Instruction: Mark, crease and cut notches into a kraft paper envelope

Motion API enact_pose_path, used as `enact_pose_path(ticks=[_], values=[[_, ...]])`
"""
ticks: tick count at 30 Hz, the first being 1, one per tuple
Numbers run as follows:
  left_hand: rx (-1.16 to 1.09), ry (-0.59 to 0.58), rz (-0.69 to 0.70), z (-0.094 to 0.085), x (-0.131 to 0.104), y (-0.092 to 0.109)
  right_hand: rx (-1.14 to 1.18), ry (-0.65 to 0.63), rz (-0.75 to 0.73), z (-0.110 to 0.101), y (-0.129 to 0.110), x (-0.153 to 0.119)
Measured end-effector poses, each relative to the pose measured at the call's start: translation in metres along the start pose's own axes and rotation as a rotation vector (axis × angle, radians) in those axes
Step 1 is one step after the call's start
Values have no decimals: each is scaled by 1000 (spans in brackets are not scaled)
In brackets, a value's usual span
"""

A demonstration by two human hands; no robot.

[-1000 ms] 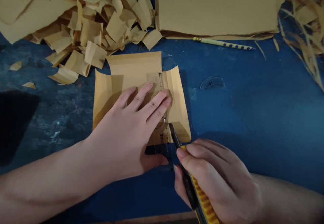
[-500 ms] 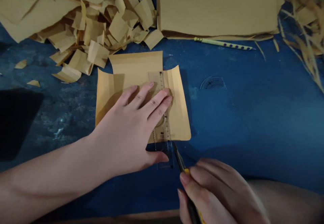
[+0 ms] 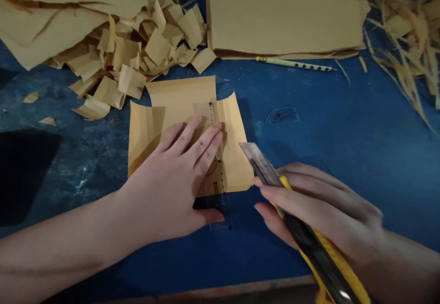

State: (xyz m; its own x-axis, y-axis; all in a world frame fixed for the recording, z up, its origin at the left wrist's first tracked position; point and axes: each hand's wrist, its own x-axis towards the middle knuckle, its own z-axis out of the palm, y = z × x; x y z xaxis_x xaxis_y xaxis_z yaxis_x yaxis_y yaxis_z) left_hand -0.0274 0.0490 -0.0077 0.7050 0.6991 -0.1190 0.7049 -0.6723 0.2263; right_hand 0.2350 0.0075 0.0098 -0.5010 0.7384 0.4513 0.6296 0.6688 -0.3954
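Observation:
My left hand (image 3: 172,171) lies flat with fingers spread, pressing a clear plastic ruler (image 3: 220,185) onto a piece of brown paper (image 3: 184,91). The paper has creased side flaps and notched upper corners. Part of the ruler is hidden under my fingers, and its lower end sticks out past the paper's near edge. In my right hand (image 3: 319,203) is a yellow and black utility knife (image 3: 309,240), its blade out and pointing up and left, appearing over the paper's right flap. I cannot tell whether the blade touches the paper.
Cut paper scraps (image 3: 127,57) are heaped at upper left beside a large brown sheet (image 3: 44,24). A stack of brown paper (image 3: 285,15) lies at the back, with a dotted pencil (image 3: 295,63) before it. A clear protractor (image 3: 283,114) sits right of the paper; shredded strips (image 3: 409,43) lie far right.
My right hand has lifted the utility knife up and away from the ruler's lower end, bringing its blade over the right flap. My left hand stays on the ruler. The view has shifted slightly.

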Motion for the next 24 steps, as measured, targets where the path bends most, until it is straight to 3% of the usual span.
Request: enact_pose_path(ticks=[6,13,24], values=[[74,33,26,-2,-6,2,86,-53,67,20,5,5],[63,49,19,-2,-11,1,77,-63,116,20,11,3],[63,45,17,-4,-11,1,157,29,227,21,8,17]])
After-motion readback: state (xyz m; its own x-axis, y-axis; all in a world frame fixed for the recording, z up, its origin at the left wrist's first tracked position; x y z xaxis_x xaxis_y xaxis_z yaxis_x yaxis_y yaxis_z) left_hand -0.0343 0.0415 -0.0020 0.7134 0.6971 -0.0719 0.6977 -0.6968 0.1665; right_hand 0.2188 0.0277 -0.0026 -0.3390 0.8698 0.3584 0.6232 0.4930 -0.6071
